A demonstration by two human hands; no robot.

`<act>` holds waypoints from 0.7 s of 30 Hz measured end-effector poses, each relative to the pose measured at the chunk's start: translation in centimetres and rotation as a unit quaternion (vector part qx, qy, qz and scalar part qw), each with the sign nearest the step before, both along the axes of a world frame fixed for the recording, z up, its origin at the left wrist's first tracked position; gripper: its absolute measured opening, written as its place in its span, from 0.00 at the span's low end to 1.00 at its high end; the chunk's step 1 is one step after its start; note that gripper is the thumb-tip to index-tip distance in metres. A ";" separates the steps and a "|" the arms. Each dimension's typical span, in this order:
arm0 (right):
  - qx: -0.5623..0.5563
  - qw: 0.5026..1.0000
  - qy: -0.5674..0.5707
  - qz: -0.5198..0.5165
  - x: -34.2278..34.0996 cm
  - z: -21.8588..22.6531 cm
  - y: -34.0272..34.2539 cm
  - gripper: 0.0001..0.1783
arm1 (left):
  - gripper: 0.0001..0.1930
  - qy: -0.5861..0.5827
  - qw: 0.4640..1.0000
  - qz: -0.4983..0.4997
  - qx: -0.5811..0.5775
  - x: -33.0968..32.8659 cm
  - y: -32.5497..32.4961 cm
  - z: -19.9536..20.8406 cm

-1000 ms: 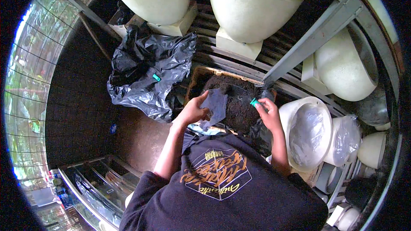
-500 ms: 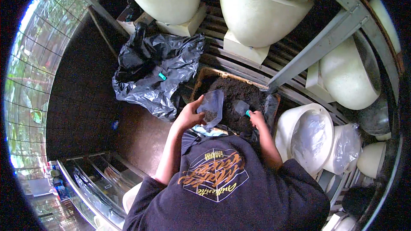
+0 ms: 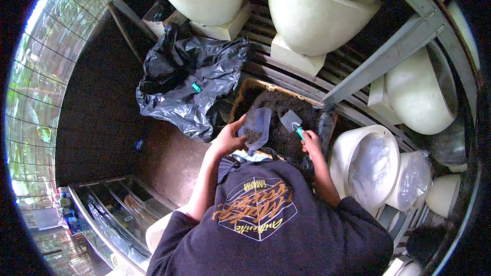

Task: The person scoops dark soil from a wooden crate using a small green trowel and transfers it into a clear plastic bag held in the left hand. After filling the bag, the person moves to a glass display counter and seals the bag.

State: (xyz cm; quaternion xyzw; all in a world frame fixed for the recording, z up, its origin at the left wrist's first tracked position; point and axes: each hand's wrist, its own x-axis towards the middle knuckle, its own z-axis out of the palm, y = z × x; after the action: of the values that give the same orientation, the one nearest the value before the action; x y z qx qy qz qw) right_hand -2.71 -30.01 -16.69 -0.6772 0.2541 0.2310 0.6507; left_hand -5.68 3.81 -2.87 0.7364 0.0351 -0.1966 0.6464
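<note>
My left hand [image 3: 228, 139] grips a translucent plastic pot [image 3: 260, 119] by its near left side, thumb and fingers around the wall. Dark soil [image 3: 253, 136] lies inside the pot. In my right hand [image 3: 311, 143] is a small trowel [image 3: 290, 118] with a teal handle and a grey blade. The blade is above the dark potting soil [image 3: 279, 142], right of the pot, and looks mostly bare. A rectangular tray with a tan rim [image 3: 287, 91] holds the soil, and both hands work over its near side.
A crumpled black plastic bag [image 3: 174, 97] lies to the left, with a small teal piece [image 3: 196, 88] on it. Large cream planters [image 3: 319, 13] stand on slatted racks behind. Planters with clear plastic [image 3: 372, 166] are at right. A metal post [image 3: 378, 64] slants beyond the tray.
The trowel has risen from the soil and shifted slightly away from me; its blade is more exposed. My left hand still holds the pot in about the same place. The view has shifted slightly.
</note>
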 end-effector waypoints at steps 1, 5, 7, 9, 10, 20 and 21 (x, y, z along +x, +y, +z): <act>0.008 1.000 -0.013 -0.009 -0.2 1.8 -0.3 0.10 | 0.39 0.007 1.000 -0.010 -0.007 0.4 -0.4 0.3; -0.023 0.972 -0.229 0.046 -0.4 8.3 -0.9 0.08 | 0.39 -0.026 0.998 -0.059 0.009 2.0 -1.4 -0.4; -0.077 0.927 -0.356 0.089 -0.1 12.1 -0.1 0.07 | 0.40 -0.032 0.996 -0.074 0.025 2.7 -1.9 0.2; -0.106 0.906 -0.401 0.083 0.0 14.5 0.5 0.07 | 0.39 -0.014 0.996 -0.081 0.024 3.5 -2.1 0.3; -0.113 0.910 -0.394 0.070 0.2 14.2 0.3 0.07 | 0.39 -0.005 0.996 -0.083 0.025 3.6 -2.2 0.4; -0.239 0.969 0.007 0.063 -0.3 -5.2 -3.4 0.19 | 0.39 0.048 0.997 -0.050 0.033 2.1 -1.2 2.9; -0.246 0.964 0.040 0.090 0.4 -5.7 -1.9 0.20 | 0.39 0.047 0.998 -0.033 0.035 1.7 -0.6 3.0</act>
State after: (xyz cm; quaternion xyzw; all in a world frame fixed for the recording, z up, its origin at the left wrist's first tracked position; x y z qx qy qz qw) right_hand -2.27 -31.87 -22.35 -0.8270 0.2668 0.2459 0.4294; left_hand -4.00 3.20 0.15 0.7491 0.0477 -0.2512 0.6112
